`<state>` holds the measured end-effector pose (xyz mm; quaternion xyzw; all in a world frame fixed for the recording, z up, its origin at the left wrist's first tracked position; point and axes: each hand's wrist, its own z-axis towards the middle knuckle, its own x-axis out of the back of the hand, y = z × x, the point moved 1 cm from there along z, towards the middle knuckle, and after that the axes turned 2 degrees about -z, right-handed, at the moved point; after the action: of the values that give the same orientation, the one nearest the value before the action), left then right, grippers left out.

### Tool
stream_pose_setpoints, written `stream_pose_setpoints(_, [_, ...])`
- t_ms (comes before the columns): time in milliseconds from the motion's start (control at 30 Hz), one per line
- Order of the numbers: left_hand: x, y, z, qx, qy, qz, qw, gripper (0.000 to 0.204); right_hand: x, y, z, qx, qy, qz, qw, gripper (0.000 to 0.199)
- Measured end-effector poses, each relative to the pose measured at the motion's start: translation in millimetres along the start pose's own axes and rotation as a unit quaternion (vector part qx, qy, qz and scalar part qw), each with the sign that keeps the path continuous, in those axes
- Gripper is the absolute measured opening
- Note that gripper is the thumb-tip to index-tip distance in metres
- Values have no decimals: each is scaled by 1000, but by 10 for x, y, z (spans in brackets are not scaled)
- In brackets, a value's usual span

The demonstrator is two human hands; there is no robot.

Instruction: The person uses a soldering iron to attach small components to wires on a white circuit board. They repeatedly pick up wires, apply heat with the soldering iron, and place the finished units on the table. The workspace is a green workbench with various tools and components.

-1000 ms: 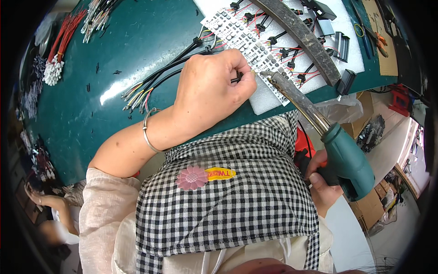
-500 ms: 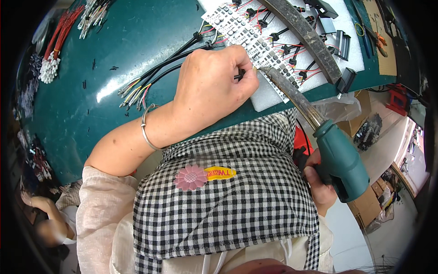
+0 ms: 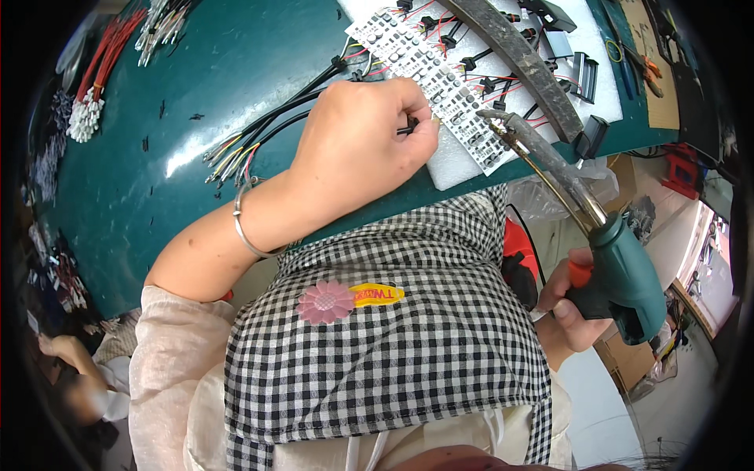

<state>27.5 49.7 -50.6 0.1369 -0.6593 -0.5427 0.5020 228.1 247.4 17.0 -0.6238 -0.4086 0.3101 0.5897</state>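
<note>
My left hand (image 3: 365, 145) is closed in a pinch at the near-left edge of the circuit board panel (image 3: 440, 86). A short bit of black cable (image 3: 407, 126) shows between its fingers; the cable's end is hidden. My right hand (image 3: 572, 314) grips the handle of a green soldering gun (image 3: 628, 271) with an orange trigger. Its dark, worn tip points up and left, over the panel's right part, apart from my left fingers. Several black cables (image 3: 271, 125) with stripped, coloured wire ends lie left of my left hand. The white panel carries rows of small components.
A white foam sheet (image 3: 454, 169) lies beneath the panel. Across it arches a dark metal bar (image 3: 522, 59), with wired black connectors beside it. Red wire bundles (image 3: 110, 55) lie far left on the green table (image 3: 228, 47). Pliers (image 3: 650, 67) lie far right. Another person's arm (image 3: 71, 353) shows lower left.
The soldering gun in my right hand has moved right, its tip drawing away from my left fingers. My left hand has shifted slightly left, still pinching the cable.
</note>
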Motion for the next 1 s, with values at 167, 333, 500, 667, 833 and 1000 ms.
stream_pose_setpoints(167, [73,26,41,63,-58,-33,996,12,25,44,-66,-6,46,-1,999,67])
stream_pose_setpoints(333, [-55,19,-79,-24,22,-2,999,13,23,42,-124,-31,58,2,998,66])
stream_pose_setpoints(500, [-33,86,-56,-114,33,45,992,16,49,89,-139,-15,54,8,998,64])
stream_pose_setpoints(667, [-72,44,-53,-166,45,76,982,17,98,175,-159,-4,52,8,999,63])
stream_pose_setpoints(833, [-67,46,-55,-160,48,111,980,18,127,211,-174,-24,9,19,999,60])
stream_pose_setpoints(1000, [-86,59,-23,-159,47,101,981,19,98,226,-211,-32,-1,-18,999,54])
